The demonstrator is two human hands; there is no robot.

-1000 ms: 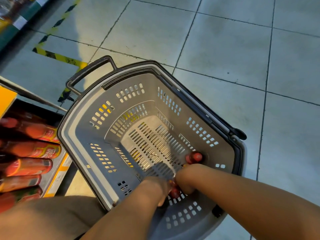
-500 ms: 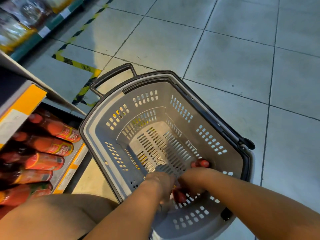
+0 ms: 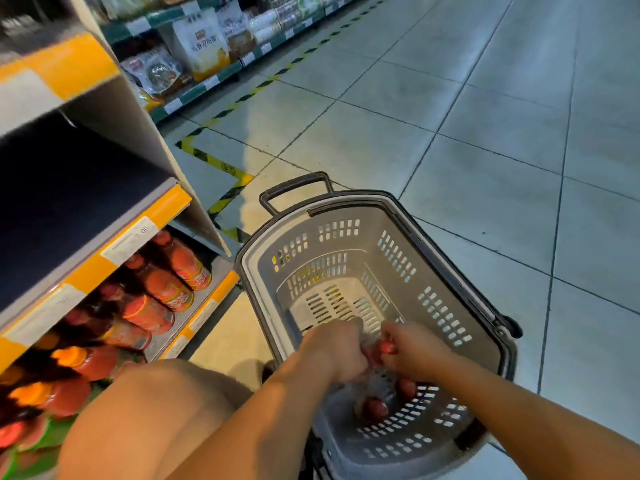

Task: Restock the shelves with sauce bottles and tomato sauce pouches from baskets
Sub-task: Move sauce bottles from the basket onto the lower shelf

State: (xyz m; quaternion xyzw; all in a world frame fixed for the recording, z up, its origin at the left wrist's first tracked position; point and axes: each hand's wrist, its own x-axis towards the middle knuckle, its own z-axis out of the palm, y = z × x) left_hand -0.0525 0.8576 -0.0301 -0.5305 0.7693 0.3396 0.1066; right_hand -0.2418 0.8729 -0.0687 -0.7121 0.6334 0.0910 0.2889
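Note:
A grey plastic basket [image 3: 436, 271] stands on the floor in front of me. Both my hands are inside its near end. My left hand [image 3: 334, 353] and my right hand [image 3: 414, 356] are curled around red-capped sauce bottles [image 3: 388, 348], close together. The bottles seem to be bundled in clear wrap. More red caps [image 3: 376, 408] show below my hands against the basket's near wall. My fingers hide most of the bottles' bodies. The rest of the basket holds nothing.
At left, a low shelf [image 3: 207, 306] holds rows of red sauce bottles [image 3: 173, 292] lying with their caps outward. The dark shelf [image 3: 69, 202] above it is bare. My knee [image 3: 145, 410] is between shelf and basket. Packaged goods fill a far shelf [image 3: 204, 46]. Tiled floor extends right.
My view has lifted, so the shelves and aisle now show. Both hands have risen a little from the basket's bottom, still holding the bottles.

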